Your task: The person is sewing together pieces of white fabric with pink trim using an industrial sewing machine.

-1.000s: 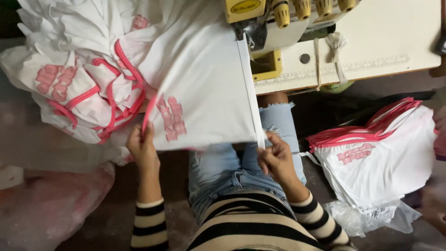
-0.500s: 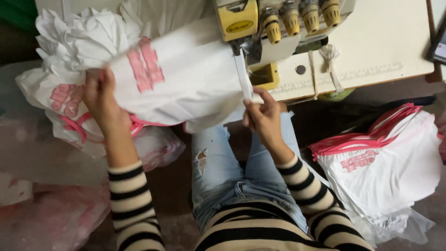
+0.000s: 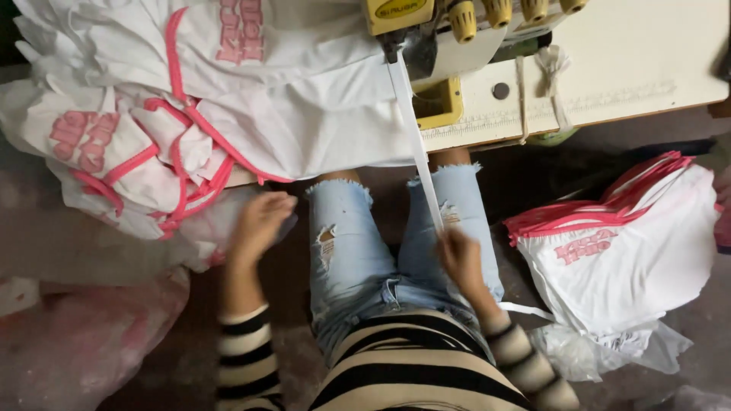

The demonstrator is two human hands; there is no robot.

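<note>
White binding tape (image 3: 417, 144) runs taut from the sewing machine (image 3: 426, 30) down to the right hand (image 3: 461, 257), pinched shut on it. Left hand (image 3: 260, 221) hangs loosely curled, empty, just below unsewn white garments (image 3: 228, 114); a finished-looking stack (image 3: 632, 251) lies well right.

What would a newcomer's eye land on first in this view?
Probably the heap of white garments with pink trim, spilling off the table's left end. Next, the white tape running from the sewing machine down to the right hand over the lap; the left hand hangs just under the heap.
</note>
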